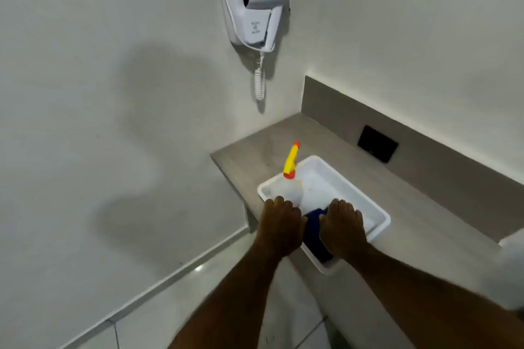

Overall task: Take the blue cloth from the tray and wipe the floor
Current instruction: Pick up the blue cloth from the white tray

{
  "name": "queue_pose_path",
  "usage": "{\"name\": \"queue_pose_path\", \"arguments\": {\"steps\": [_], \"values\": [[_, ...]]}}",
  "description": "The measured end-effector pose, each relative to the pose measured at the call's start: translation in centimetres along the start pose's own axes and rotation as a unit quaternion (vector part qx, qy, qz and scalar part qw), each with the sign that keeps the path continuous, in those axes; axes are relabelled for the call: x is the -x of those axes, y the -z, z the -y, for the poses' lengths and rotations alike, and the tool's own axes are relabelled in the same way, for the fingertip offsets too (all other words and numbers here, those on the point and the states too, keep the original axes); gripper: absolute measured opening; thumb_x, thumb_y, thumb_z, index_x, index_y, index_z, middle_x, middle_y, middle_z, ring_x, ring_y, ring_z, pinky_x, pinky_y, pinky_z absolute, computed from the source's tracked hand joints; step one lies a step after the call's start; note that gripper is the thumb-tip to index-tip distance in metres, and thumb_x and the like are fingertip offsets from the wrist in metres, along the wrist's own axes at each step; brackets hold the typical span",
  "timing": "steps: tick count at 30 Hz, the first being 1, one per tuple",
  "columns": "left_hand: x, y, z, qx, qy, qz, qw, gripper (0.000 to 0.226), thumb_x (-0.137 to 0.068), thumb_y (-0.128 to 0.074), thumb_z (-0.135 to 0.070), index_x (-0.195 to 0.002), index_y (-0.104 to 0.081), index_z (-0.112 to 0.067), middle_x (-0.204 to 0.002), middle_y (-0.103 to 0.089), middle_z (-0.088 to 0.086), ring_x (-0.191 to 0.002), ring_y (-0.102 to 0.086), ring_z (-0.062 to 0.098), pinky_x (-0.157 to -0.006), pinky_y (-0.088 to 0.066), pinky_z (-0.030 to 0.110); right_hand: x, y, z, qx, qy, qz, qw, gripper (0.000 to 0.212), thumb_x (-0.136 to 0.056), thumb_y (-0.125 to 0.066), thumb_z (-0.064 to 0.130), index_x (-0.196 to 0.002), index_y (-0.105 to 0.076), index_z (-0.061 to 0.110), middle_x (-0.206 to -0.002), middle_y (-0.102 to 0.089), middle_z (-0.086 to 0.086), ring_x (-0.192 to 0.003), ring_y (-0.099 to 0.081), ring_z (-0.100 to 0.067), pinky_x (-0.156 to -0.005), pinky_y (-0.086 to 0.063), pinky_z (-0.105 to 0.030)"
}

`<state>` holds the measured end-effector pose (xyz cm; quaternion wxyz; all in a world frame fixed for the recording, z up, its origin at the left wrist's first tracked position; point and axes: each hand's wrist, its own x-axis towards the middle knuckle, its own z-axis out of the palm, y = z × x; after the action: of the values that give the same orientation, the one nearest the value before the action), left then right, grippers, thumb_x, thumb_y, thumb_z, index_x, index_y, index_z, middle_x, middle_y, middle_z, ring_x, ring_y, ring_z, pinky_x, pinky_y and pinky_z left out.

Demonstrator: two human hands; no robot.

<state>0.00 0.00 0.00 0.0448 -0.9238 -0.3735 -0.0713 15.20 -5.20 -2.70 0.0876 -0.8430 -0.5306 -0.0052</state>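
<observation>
A white tray point(380, 217) sits on the grey counter point(411, 201), with its near corner over the counter's edge. A dark blue cloth point(313, 232) lies in the tray's near end, between my two hands. My left hand point(280, 225) rests palm down on the tray's left rim, touching the cloth's left side. My right hand point(343, 228) lies palm down over the cloth's right part, fingers curled onto it. A white spray bottle point(286, 191) with a yellow and orange trigger head stands in the tray's far left corner. The tiled floor point(175, 309) shows at lower left.
A white hair dryer point(256, 5) hangs on the wall above the counter, its coiled cord dangling. A black wall plate point(377, 143) sits in the counter's backsplash. A white rounded object point(510, 266) stands at the right edge.
</observation>
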Motion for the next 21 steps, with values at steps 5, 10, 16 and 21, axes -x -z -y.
{"name": "queue_pose_path", "arguments": {"steps": [5,10,16,21], "values": [[-2.3,-2.8,-2.7,0.089,0.08,0.109,0.987,0.025,-0.093,-0.053,-0.034,-0.092,-0.071,-0.016,-0.097,-0.073,0.008,-0.095,-0.065,0.029,-0.087,-0.048,0.043,-1.8,-1.5,-2.3,-0.078,-0.089,0.191,0.974,0.04,-0.087,-0.062,0.036,-0.113,-0.051,0.009,-0.112,-0.066,-0.01,-0.105,-0.063,-0.029,-0.094,-0.049,-0.043],[-3.9,-5.0,-3.4,0.046,0.127,0.182,0.974,0.024,-0.084,-0.067,-0.033,-0.101,-0.066,-0.015,-0.107,-0.07,0.007,-0.109,-0.06,0.029,-0.105,-0.036,0.046,-4.3,-3.0,-2.8,-0.074,-0.117,0.231,0.963,0.047,-0.074,-0.076,0.028,-0.112,-0.055,0.01,-0.113,-0.066,-0.011,-0.104,-0.063,-0.031,-0.091,-0.053,-0.044],[-5.2,-5.3,-3.1,0.14,0.099,0.198,0.965,0.017,-0.09,-0.061,-0.019,-0.099,-0.068,-0.007,-0.103,-0.072,0.012,-0.103,-0.065,0.03,-0.099,-0.047,0.041,-5.8,-3.2,-3.8,-0.237,-0.148,0.257,0.925,0.031,-0.078,-0.069,0.014,-0.103,-0.063,-0.004,-0.101,-0.066,-0.024,-0.098,-0.064,-0.039,-0.08,-0.052,-0.037],[-2.8,-1.9,-0.8,0.375,0.074,0.088,0.92,0.023,-0.093,-0.058,-0.012,-0.113,-0.061,-0.001,-0.11,-0.067,0.02,-0.103,-0.064,0.031,-0.091,-0.053,0.038,-4.0,2.5,-2.0,-0.373,-0.188,0.161,0.894,0.032,-0.073,-0.074,0.018,-0.101,-0.064,0.006,-0.087,-0.068,-0.011,-0.076,-0.064,-0.024,-0.068,-0.052,-0.032]]}}
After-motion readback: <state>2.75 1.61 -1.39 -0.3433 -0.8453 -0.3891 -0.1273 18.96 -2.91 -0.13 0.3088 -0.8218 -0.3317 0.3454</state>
